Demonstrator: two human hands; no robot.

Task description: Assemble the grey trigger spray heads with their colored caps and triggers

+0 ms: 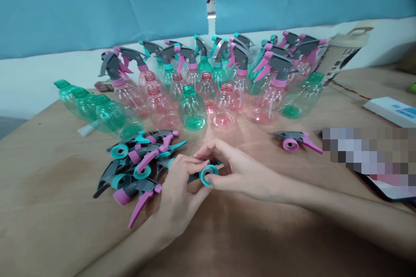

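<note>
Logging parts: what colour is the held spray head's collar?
Teal collar; shows best in the head view.

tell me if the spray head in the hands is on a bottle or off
Off. The left hand and right hand hold the spray head, its turquoise collar open, no bottle attached.

head view, forward and down, near hands (pixel 240 172)

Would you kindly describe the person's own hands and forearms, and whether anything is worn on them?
The left hand and right hand are ungloved, with no rings visible. The left forearm and right forearm are bare as far as they show: no sleeves, watch or bracelet.
</note>
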